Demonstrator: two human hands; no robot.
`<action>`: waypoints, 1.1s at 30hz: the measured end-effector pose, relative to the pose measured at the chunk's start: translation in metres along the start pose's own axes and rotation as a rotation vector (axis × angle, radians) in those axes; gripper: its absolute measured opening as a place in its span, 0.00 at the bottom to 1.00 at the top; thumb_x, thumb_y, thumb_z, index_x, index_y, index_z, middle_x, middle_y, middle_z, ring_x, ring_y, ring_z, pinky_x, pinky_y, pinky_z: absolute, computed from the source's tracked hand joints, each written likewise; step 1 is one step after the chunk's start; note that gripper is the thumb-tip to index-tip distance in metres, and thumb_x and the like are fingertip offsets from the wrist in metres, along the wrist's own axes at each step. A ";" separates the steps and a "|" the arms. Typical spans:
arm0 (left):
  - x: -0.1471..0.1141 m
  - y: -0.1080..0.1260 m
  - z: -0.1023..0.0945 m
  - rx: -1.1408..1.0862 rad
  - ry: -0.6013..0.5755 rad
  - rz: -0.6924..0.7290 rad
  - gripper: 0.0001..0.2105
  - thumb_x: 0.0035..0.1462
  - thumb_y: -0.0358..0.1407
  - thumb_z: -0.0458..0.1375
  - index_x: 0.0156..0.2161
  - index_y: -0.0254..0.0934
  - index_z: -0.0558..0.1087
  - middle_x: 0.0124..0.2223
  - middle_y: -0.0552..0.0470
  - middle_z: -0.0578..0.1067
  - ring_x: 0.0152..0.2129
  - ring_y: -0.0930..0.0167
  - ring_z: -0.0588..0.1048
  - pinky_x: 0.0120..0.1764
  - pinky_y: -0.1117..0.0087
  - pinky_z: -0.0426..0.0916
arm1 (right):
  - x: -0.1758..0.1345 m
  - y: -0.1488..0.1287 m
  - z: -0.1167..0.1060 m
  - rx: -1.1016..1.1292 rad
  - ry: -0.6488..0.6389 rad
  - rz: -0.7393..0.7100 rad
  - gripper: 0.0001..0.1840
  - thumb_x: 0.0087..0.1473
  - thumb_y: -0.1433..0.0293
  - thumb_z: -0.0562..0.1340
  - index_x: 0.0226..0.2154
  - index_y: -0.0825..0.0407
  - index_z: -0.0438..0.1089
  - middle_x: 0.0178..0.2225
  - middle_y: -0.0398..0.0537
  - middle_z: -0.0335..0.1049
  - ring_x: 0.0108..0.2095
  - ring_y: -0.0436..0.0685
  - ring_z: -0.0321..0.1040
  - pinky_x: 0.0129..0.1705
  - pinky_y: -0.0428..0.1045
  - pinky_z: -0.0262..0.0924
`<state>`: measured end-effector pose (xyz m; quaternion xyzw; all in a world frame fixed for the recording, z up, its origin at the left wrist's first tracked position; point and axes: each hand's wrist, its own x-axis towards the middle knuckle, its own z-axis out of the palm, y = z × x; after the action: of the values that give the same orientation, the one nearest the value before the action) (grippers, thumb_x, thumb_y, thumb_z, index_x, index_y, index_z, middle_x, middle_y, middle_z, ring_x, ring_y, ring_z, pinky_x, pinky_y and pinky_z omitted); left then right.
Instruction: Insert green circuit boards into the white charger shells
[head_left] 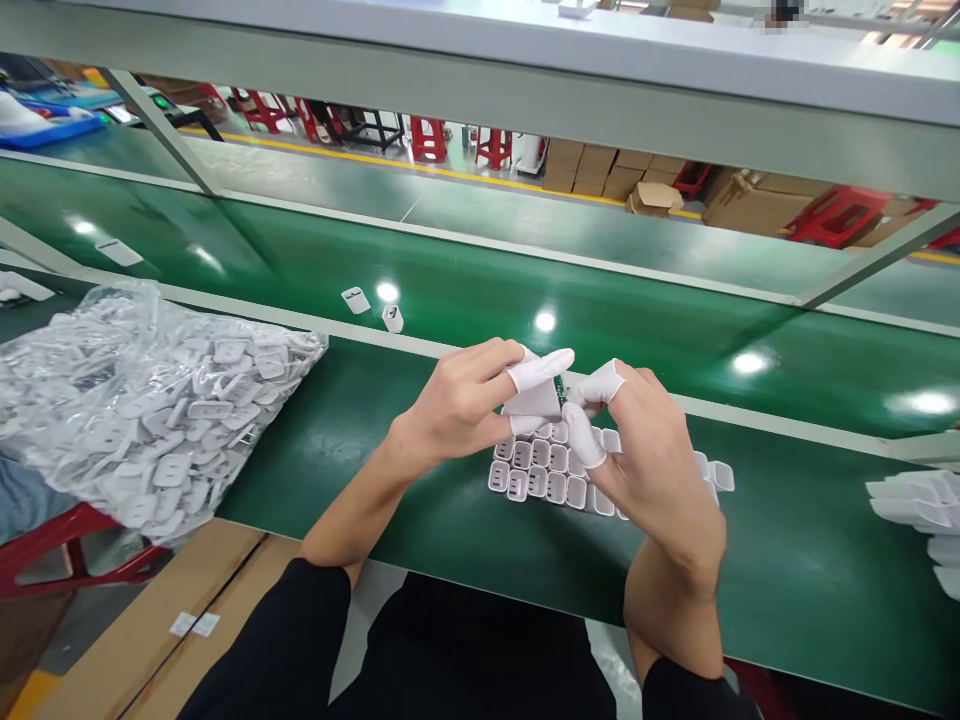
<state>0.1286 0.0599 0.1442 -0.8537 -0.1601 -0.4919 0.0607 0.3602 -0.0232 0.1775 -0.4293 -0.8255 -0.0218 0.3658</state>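
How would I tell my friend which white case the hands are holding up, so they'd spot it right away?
Find the dark green table, then the two hands in white finger covers above it. Between the left hand and the right hand is the white case. Unlike the white cases in rows below, it's lifted up, with a green circuit board showing at one end.

My finger cots (585,435) are white and my sleeves (270,640) solid black. The housing (534,400) is plain white, with a green circuit board (559,389) showing at its right end. Nearer me than the housing, the cases (537,482) are white with small dark slots. Left of the housing, a clear bag (135,312) shows white pieces (217,410). Under the housing, my worktop (442,520) is dark green; beyond the housing come a brighter green belt (465,285) dotted with white glare, then red stools (428,140).
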 end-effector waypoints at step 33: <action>-0.001 0.019 0.038 -0.133 0.355 -0.047 0.27 0.63 0.54 0.71 0.58 0.39 0.77 0.31 0.56 0.74 0.20 0.75 0.68 0.21 0.73 0.64 | -0.002 -0.017 -0.002 0.309 0.228 0.201 0.07 0.70 0.76 0.61 0.40 0.47 0.69 0.35 0.42 0.69 0.34 0.53 0.65 0.37 0.53 0.61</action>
<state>0.1655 0.0516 0.1246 -0.7518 -0.1340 -0.6453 0.0200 0.3495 -0.0360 0.1830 -0.4430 -0.7254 0.0931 0.5185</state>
